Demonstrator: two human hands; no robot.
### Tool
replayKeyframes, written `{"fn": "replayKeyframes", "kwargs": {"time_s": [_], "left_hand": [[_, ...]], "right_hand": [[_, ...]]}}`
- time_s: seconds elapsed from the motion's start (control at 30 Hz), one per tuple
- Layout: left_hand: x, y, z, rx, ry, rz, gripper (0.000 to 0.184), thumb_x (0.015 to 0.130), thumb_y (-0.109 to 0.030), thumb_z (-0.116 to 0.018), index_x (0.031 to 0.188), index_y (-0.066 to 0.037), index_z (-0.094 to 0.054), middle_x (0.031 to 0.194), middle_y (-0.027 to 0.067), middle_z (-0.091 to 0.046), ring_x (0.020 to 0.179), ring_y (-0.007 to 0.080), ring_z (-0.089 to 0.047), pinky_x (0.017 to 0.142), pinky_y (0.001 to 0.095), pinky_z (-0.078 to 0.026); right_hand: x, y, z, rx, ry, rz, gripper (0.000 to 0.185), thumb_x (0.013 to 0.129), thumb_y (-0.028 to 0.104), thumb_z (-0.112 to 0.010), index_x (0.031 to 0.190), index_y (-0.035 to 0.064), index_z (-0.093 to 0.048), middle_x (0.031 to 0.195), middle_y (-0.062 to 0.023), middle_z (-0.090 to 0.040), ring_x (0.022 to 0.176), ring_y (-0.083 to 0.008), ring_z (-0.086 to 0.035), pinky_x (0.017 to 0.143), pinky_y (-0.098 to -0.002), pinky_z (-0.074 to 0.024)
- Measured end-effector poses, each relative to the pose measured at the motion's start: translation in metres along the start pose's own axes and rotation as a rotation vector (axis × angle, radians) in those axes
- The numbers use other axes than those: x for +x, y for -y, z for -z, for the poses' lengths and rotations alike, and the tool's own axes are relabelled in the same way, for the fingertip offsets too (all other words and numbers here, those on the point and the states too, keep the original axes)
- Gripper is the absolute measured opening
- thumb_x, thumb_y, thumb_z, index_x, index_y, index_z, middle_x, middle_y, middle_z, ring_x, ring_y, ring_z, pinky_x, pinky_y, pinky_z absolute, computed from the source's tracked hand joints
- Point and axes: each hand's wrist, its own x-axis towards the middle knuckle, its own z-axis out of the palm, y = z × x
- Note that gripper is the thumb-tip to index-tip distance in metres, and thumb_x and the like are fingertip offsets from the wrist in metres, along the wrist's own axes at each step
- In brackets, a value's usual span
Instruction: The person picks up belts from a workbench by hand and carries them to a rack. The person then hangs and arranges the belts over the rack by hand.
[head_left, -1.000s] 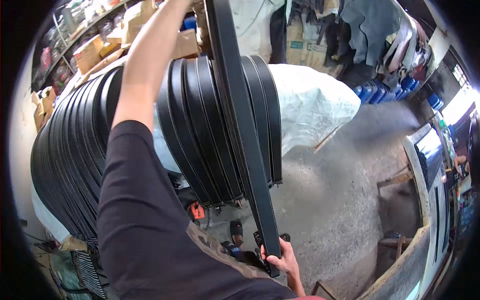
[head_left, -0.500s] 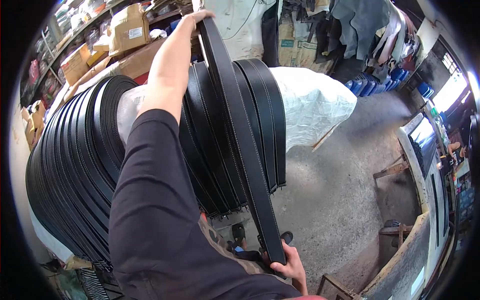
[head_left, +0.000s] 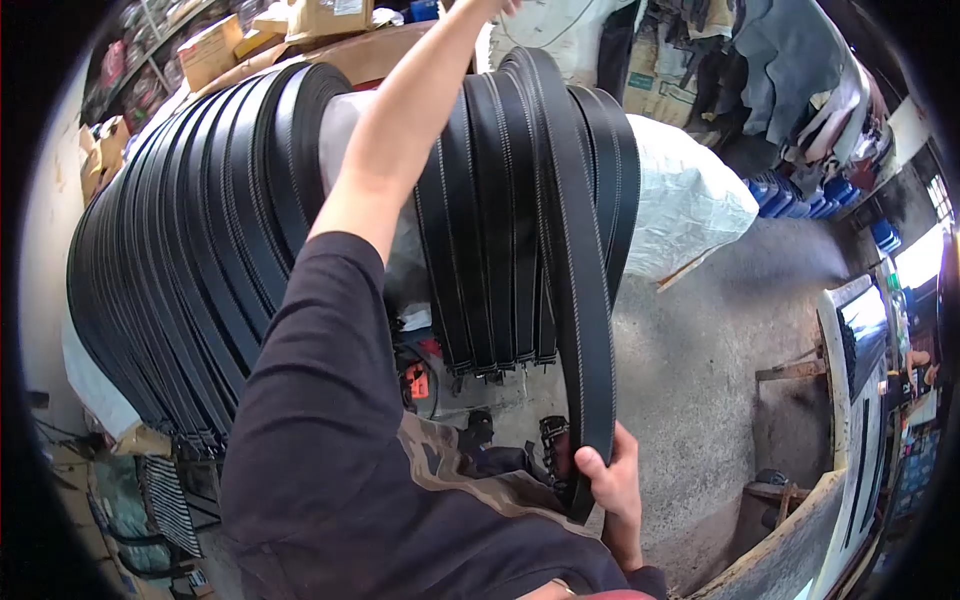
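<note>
A bundle of black belts (head_left: 580, 270) with pale edge stitching drapes over the pile and hangs toward me. My right hand (head_left: 615, 475) is closed around its lower end, thumb on the near face. Dark metal-looking fittings (head_left: 553, 445) show beside that end. At the top edge, my left hand (head_left: 508, 5) is mostly cut off; the few fingers that show look extended, apart from the belts. More black belts (head_left: 480, 230) hang side by side under my left forearm. A larger row of similar belts (head_left: 190, 240) lies to the left.
White plastic sheeting (head_left: 690, 195) covers the support under the belts. Cardboard boxes (head_left: 210, 52) sit on shelves at upper left. Grey hides (head_left: 800, 60) hang at the back, near blue containers (head_left: 800, 195). A worktable (head_left: 800, 510) curves along the right, with another person (head_left: 915, 370) beyond it.
The top of the bundle has come down onto the pile, and my left hand has moved off it, up and right. My right hand has risen slightly with the lower end. The view has shifted.
</note>
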Motion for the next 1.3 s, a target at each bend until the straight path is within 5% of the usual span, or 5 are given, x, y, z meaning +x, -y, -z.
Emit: {"fn": "replayKeyframes", "kwargs": {"time_s": [0.33,0.5,0.67,0.9,1.3], "left_hand": [[-0.055,-0.026,-0.028,0.078,0.223,0.073,0.1,0.067,-0.086,-0.056,0.136,-0.013,-0.055,0.136,0.017,-0.055,0.076,0.0287,-0.067,0.066,0.0373,-0.056],[-0.012,-0.038,-0.037,0.24,0.399,0.054,0.062,0.069,-0.048,-0.067,0.121,-0.016,-0.066,0.131,0.0117,-0.06,0.119,0.0301,-0.058,0.099,0.0419,-0.045],[0.125,-0.003,-0.088,0.306,0.201,-0.11,0.056,0.066,-0.043,-0.078,0.113,-0.014,-0.07,0.124,0.0137,-0.065,0.111,0.0302,-0.063,0.095,0.0425,-0.049],[-0.024,-0.049,-0.023,0.597,0.532,-0.216,0.04,0.074,-0.03,-0.069,0.103,-0.002,-0.07,0.108,0.0125,-0.069,0.095,0.0234,-0.064,0.088,0.0358,-0.048],[0.005,-0.057,-0.053,0.599,0.512,0.281,0.029,0.074,-0.023,-0.071,0.1,-0.01,-0.072,0.104,0.0064,-0.071,0.102,0.0226,-0.066,0.093,0.043,-0.049]], "right_hand": [[0.004,0.005,-0.011,-0.151,-0.039,0.035,0.031,0.084,0.021,-0.074,0.098,-0.0022,-0.059,0.071,-0.0036,-0.063,0.066,-0.0091,-0.06,0.06,-0.0266,-0.048],[0.001,0.003,-0.017,-0.288,-0.036,0.054,0.038,0.086,0.026,-0.074,0.103,-0.0048,-0.059,0.073,-0.0081,-0.066,0.067,-0.0116,-0.062,0.062,-0.0281,-0.0486],[0.0,-0.002,-0.024,-0.334,-0.072,0.077,0.054,0.085,0.035,-0.074,0.112,-0.008,-0.057,0.085,-0.0205,-0.069,0.081,-0.0216,-0.069,0.072,-0.0346,-0.0524],[0.006,0.008,-0.02,-0.414,-0.054,0.056,0.04,0.086,0.026,-0.072,0.106,-0.0061,-0.06,0.074,-0.0088,-0.066,0.069,-0.0125,-0.062,0.063,-0.0289,-0.0496],[0.022,0.002,0.007,-0.138,0.055,-0.006,0.019,0.091,0.014,-0.065,0.099,-0.0015,-0.058,0.08,-0.0037,-0.063,0.069,-0.0086,-0.06,0.064,-0.0254,-0.0502]]}}
